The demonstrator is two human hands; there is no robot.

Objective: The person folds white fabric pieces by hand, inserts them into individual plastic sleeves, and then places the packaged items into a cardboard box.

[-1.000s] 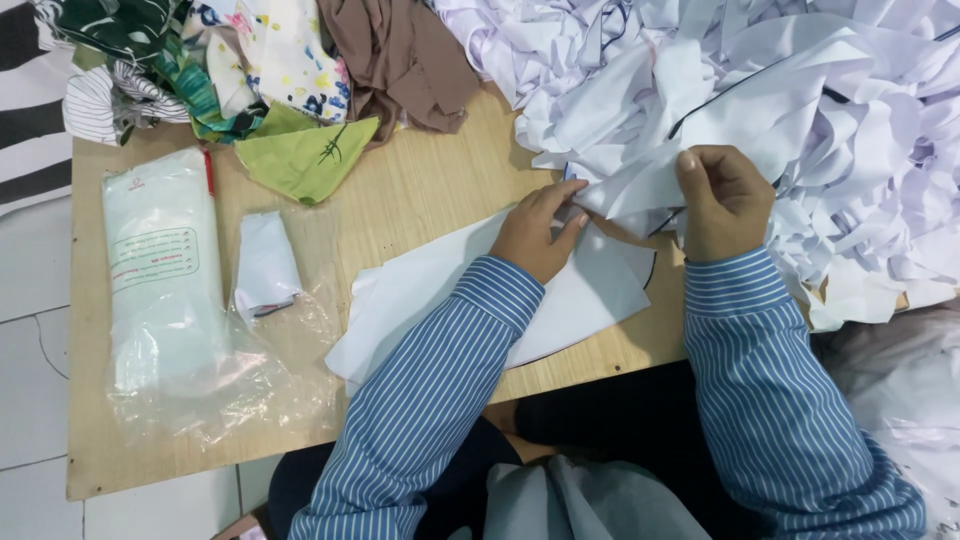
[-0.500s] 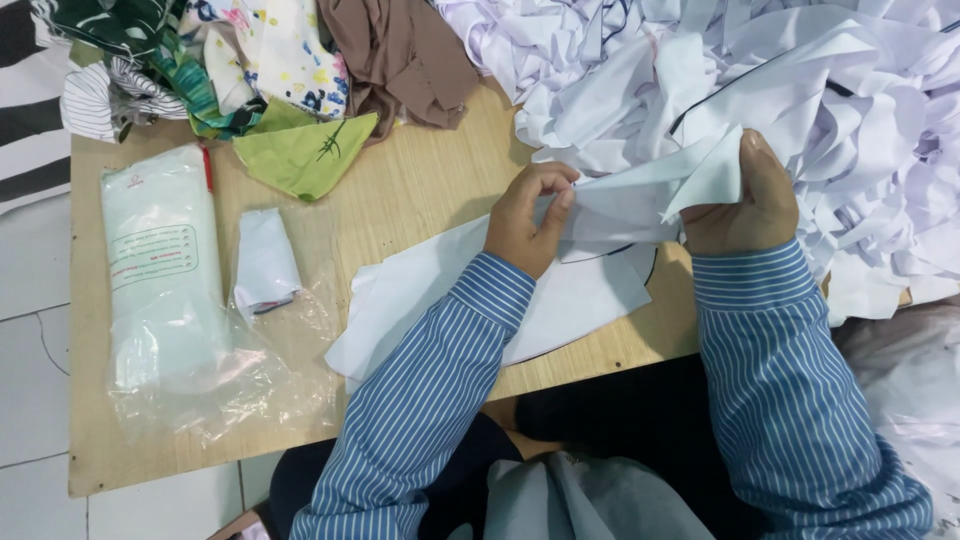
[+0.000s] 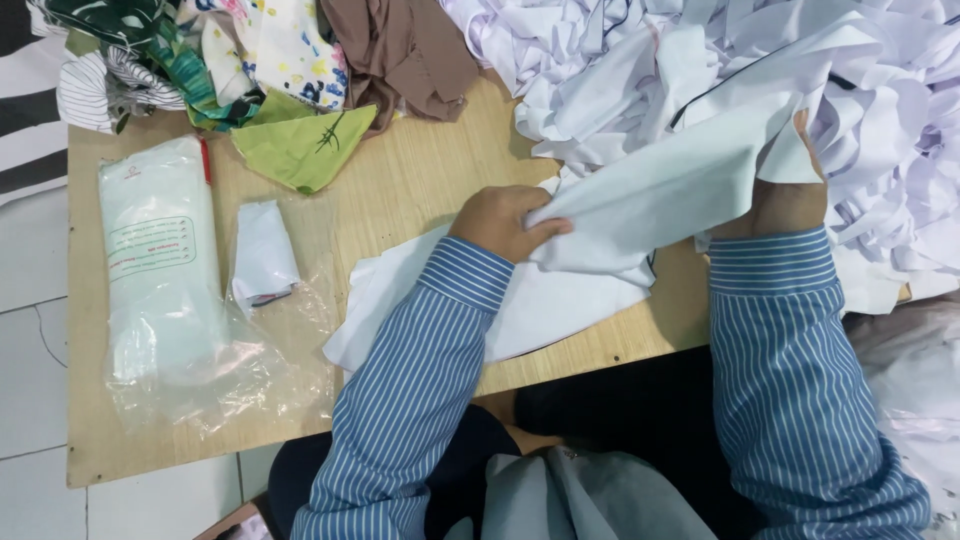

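The left hand [image 3: 505, 222] is closed tight on one end of a white cloth piece [image 3: 665, 195], and the right hand [image 3: 785, 195], at its 3 o'clock, grips the other end with fingers mostly hidden under the fabric. The piece is stretched between them above the wooden table [image 3: 400, 180], over flat white pieces [image 3: 540, 305]. Compared with half a second ago, the hands are farther apart and the cloth spread wider.

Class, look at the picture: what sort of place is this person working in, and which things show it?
Probably a small garment or tailoring workshop. A big heap of white cut fabric pieces covers the wooden table, printed cloth scraps lie beside it, and both hands hold a white piece.
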